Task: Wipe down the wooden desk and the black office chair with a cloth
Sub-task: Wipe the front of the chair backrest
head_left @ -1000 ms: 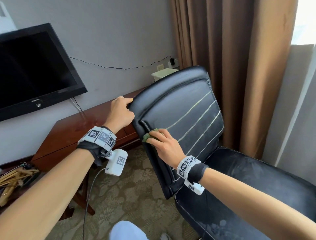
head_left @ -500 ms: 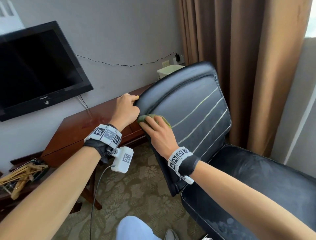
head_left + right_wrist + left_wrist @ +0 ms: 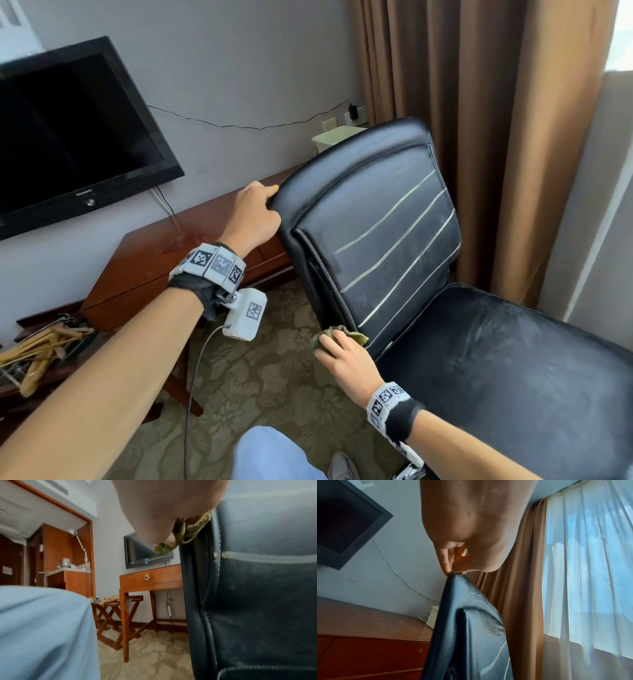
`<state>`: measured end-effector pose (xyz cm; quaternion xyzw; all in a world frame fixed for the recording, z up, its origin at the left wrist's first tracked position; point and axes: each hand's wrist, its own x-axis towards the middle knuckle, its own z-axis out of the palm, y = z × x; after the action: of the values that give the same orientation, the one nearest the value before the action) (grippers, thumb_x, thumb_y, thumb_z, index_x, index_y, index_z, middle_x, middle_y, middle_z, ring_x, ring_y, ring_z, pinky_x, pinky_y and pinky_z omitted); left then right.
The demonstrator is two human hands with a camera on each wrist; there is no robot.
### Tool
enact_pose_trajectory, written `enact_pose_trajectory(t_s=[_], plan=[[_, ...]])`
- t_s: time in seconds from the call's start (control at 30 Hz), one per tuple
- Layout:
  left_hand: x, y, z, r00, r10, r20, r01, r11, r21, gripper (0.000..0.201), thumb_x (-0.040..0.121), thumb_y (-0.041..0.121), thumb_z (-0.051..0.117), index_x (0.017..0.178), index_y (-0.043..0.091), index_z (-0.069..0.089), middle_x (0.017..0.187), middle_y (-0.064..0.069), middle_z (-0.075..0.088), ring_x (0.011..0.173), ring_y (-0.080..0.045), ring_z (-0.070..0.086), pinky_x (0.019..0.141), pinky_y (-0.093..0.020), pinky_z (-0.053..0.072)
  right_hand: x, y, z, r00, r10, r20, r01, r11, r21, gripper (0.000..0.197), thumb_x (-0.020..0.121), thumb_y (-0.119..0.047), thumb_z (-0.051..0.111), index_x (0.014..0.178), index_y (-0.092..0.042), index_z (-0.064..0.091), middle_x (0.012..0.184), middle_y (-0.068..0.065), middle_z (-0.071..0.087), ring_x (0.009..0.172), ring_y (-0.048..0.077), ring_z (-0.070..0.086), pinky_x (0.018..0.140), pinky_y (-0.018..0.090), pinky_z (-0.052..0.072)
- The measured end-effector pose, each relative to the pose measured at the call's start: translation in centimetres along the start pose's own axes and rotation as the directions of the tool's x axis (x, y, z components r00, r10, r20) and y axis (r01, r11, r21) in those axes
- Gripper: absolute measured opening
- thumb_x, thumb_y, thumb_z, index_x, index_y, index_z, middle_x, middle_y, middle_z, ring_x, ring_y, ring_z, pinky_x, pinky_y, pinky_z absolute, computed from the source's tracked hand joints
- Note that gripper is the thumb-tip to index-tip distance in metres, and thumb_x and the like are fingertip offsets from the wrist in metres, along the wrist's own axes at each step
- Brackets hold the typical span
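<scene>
The black office chair (image 3: 383,219) stands right of centre, its backrest turned toward me. My left hand (image 3: 255,216) grips the backrest's upper left corner (image 3: 453,577), fingers curled over the edge. My right hand (image 3: 342,356) presses a crumpled green cloth (image 3: 337,334) against the lower left edge of the backrest, near the seat (image 3: 496,370). In the right wrist view the cloth (image 3: 188,531) is bunched between my fingers and the chair's side seam. The wooden desk (image 3: 164,260) sits behind the chair along the wall.
A black TV (image 3: 72,137) hangs on the wall above the desk. A white box (image 3: 335,137) sits at the desk's far end. Brown curtains (image 3: 479,137) hang behind the chair. A folding rack with wooden hangers (image 3: 37,346) stands at the left. My knee (image 3: 270,455) is at the bottom.
My right hand has slid the cloth down the backrest's left edge, from near the top corner to near the seat. My left hand keeps its grip on the top corner.
</scene>
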<state>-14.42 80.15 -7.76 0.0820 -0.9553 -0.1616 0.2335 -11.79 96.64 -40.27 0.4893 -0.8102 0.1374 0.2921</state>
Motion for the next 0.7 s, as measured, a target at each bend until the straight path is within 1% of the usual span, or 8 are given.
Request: enact_pose_trajectory(t_s=[0.1, 0.2, 0.23, 0.3, 0.33, 0.43, 0.6, 0.7], plan=[[-0.5, 0.4, 0.1, 0.999, 0.042, 0.005, -0.043, 0.994, 0.102, 0.063, 0.087, -0.008, 0.046, 0.149, 0.003, 0.052, 0.140, -0.013, 0.056, 0.131, -0.032, 0.051, 0.109, -0.039, 0.043, 1.4, 1.1, -3.2, 0.961, 0.027, -0.274, -0.003, 0.996, 0.089, 0.036, 0.095, 0.004, 0.046, 0.120, -0.014, 0.066, 0.130, 0.008, 0.059, 0.116, 0.034, 0.056, 0.103, 0.044, 0.049], [-1.9, 1.8, 0.7, 0.989, 0.138, -0.062, -0.128, 0.981, 0.146, 0.057, 0.086, -0.010, 0.047, 0.141, 0.003, 0.059, 0.141, -0.011, 0.052, 0.131, -0.031, 0.047, 0.108, -0.044, 0.043, 5.5, 4.2, -7.5, 0.832, 0.242, -0.500, -0.137, 0.962, 0.237, 0.035, 0.095, 0.004, 0.058, 0.124, -0.012, 0.066, 0.134, 0.008, 0.059, 0.117, 0.038, 0.057, 0.105, 0.043, 0.049], [-2.4, 2.3, 1.1, 0.983, 0.159, -0.087, -0.145, 0.978, 0.151, 0.057, 0.085, -0.011, 0.047, 0.137, 0.003, 0.062, 0.135, -0.010, 0.053, 0.126, -0.031, 0.048, 0.105, -0.045, 0.045, 7.1, 5.4, -8.8, 0.803, 0.290, -0.520, -0.159, 0.946, 0.283, 0.032, 0.097, -0.001, 0.060, 0.127, -0.012, 0.067, 0.137, 0.008, 0.060, 0.120, 0.039, 0.057, 0.107, 0.043, 0.048], [-3.1, 2.9, 1.7, 0.987, 0.145, -0.071, -0.132, 0.979, 0.156, 0.055, 0.084, -0.011, 0.046, 0.133, 0.005, 0.064, 0.128, -0.011, 0.055, 0.118, -0.032, 0.053, 0.099, -0.046, 0.048, 10.2, 7.6, -10.8, 0.788, 0.333, -0.519, -0.150, 0.920, 0.362, 0.030, 0.108, -0.019, 0.048, 0.130, -0.012, 0.068, 0.140, 0.007, 0.060, 0.122, 0.038, 0.057, 0.109, 0.043, 0.045], [-3.2, 3.1, 2.0, 0.992, 0.122, -0.033, -0.116, 0.980, 0.160, 0.054, 0.084, -0.010, 0.046, 0.132, 0.006, 0.065, 0.128, -0.011, 0.056, 0.117, -0.033, 0.056, 0.098, -0.045, 0.049, 11.5, 8.5, -11.3, 0.783, 0.354, -0.511, -0.154, 0.906, 0.393, 0.033, 0.109, -0.021, 0.045, 0.131, -0.013, 0.068, 0.139, 0.005, 0.060, 0.121, 0.036, 0.057, 0.108, 0.042, 0.046], [-3.5, 3.1, 2.8, 0.993, 0.098, 0.068, -0.108, 0.980, 0.165, 0.051, 0.086, -0.007, 0.046, 0.131, 0.007, 0.065, 0.128, -0.011, 0.056, 0.120, -0.033, 0.055, 0.099, -0.045, 0.049, 14.0, 9.1, -11.3, 0.797, 0.367, -0.479, -0.155, 0.892, 0.425, 0.031, 0.101, -0.010, 0.057, 0.129, -0.017, 0.069, 0.135, 0.000, 0.063, 0.115, 0.030, 0.059, 0.100, 0.040, 0.049], [-3.5, 2.9, 3.6, 0.989, 0.107, 0.101, -0.129, 0.963, 0.237, 0.051, 0.086, -0.008, 0.047, 0.134, 0.001, 0.061, 0.131, -0.013, 0.054, 0.128, -0.031, 0.048, 0.101, -0.043, 0.045, 12.0, 7.6, -8.0, 0.874, 0.219, -0.434, -0.083, 0.947, 0.310, 0.035, 0.094, -0.008, 0.058, 0.125, -0.018, 0.071, 0.132, 0.000, 0.064, 0.110, 0.033, 0.057, 0.092, 0.043, 0.054], [-3.6, 3.2, 4.4, 0.987, 0.117, 0.112, -0.146, 0.942, 0.301, 0.043, 0.086, -0.006, 0.046, 0.126, -0.002, 0.062, 0.126, -0.013, 0.050, 0.123, -0.031, 0.044, 0.098, -0.043, 0.046, 10.7, 9.9, -6.9, 0.900, 0.054, -0.432, 0.017, 0.987, 0.159, 0.032, 0.101, -0.008, 0.054, 0.125, -0.019, 0.070, 0.136, 0.002, 0.063, 0.117, 0.034, 0.060, 0.094, 0.043, 0.055]])
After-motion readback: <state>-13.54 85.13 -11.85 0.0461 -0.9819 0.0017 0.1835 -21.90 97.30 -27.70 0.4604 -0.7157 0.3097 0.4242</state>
